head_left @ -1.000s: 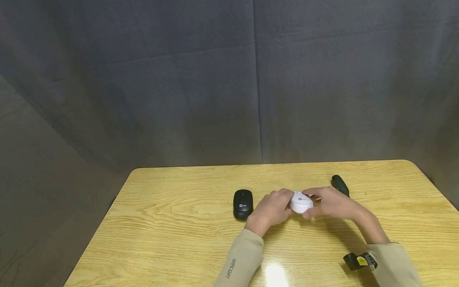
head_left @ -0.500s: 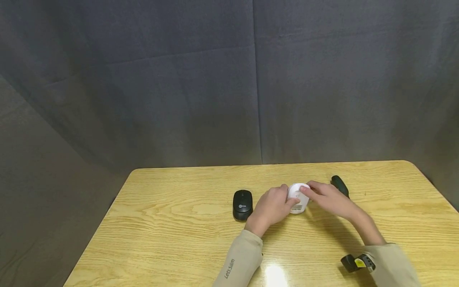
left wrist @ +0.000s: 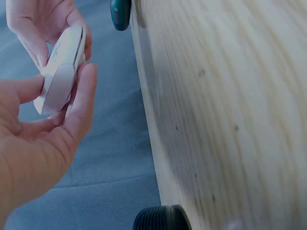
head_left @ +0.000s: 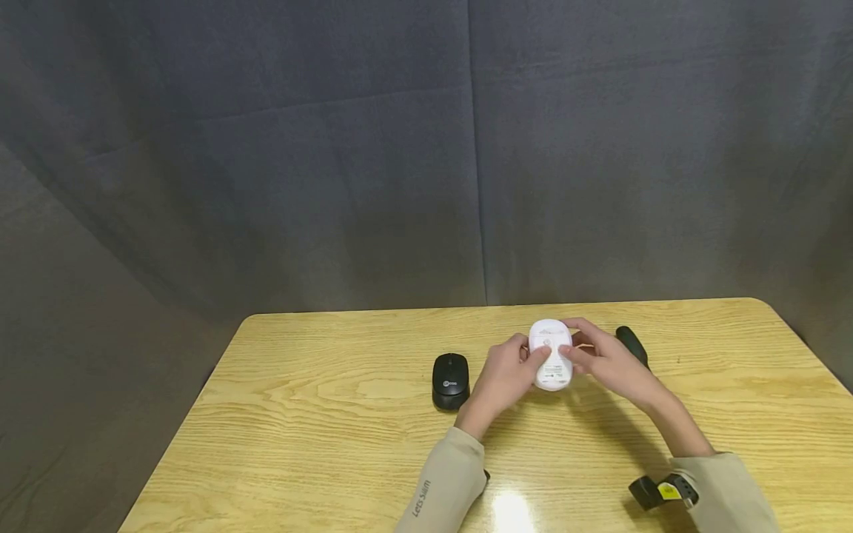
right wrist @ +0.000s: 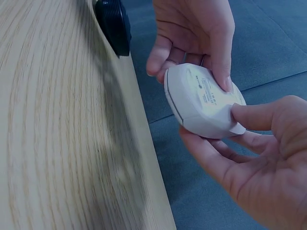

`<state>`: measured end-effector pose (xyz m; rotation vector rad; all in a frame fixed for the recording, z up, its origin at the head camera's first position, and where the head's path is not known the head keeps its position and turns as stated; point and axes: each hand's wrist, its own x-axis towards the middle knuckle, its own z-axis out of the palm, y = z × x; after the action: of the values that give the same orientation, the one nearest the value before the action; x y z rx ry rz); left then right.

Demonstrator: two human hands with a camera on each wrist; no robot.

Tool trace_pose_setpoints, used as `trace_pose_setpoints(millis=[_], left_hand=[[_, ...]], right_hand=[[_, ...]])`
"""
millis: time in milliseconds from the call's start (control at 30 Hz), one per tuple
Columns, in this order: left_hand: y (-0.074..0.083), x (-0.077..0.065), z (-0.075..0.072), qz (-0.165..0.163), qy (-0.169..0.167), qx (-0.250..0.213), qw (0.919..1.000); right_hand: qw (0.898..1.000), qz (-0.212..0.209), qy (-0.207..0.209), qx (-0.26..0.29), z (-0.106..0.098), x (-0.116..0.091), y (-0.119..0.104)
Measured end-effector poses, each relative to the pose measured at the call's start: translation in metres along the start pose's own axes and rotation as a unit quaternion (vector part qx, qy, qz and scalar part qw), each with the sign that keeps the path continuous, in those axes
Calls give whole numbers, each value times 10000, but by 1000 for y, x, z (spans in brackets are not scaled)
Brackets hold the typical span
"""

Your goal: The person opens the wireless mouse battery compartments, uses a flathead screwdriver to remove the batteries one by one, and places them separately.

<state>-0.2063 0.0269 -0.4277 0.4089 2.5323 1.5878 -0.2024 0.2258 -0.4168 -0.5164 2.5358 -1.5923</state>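
A white computer mouse [head_left: 552,374] is held up above the table, its labelled underside facing the head camera. My left hand [head_left: 504,376] grips its left side, thumb on the underside and fingers behind. On the other side my right hand [head_left: 609,366] pinches it, the thumb likewise pressed on the underside. In the left wrist view the white mouse [left wrist: 62,72] shows edge-on between both hands. The right wrist view shows printed text on the underside of the white mouse [right wrist: 204,100].
A black mouse [head_left: 450,381] stands on the wooden table [head_left: 320,429] left of my left hand. Behind my right hand lies a dark elongated object [head_left: 631,343], partly hidden by that hand. A grey curtain [head_left: 333,185] hangs beyond the table's back edge.
The white mouse has been turned from top side up to underside facing the head camera, and raised slightly. Both thumbs have shifted onto its underside. The black mouse has stayed put.
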Motion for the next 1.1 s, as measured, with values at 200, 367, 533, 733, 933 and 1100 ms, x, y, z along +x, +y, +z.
trace_pose_setpoints(millis=[200,367,533,733,933,1100], left_hand=[[2,1,-2,-22,284,-504,9983],[1,2,-3,-52,340,-753,9966],[1,2,-2,-4,189,-883,9959],[2,0,-2,-7,52,-996,9950],[1,0,-2,-10,40,-976,9952],[0,1,-2,-14,13,-914,9958]], right_hand=[[9989,104,-17,446,1,0,-5],[9980,180,47,606,1,-1,-7],[9974,260,61,668,1,0,-6],[9974,347,138,609,1,1,-5],[9972,375,240,601,4,1,-5],[9975,446,328,448,5,1,-5]])
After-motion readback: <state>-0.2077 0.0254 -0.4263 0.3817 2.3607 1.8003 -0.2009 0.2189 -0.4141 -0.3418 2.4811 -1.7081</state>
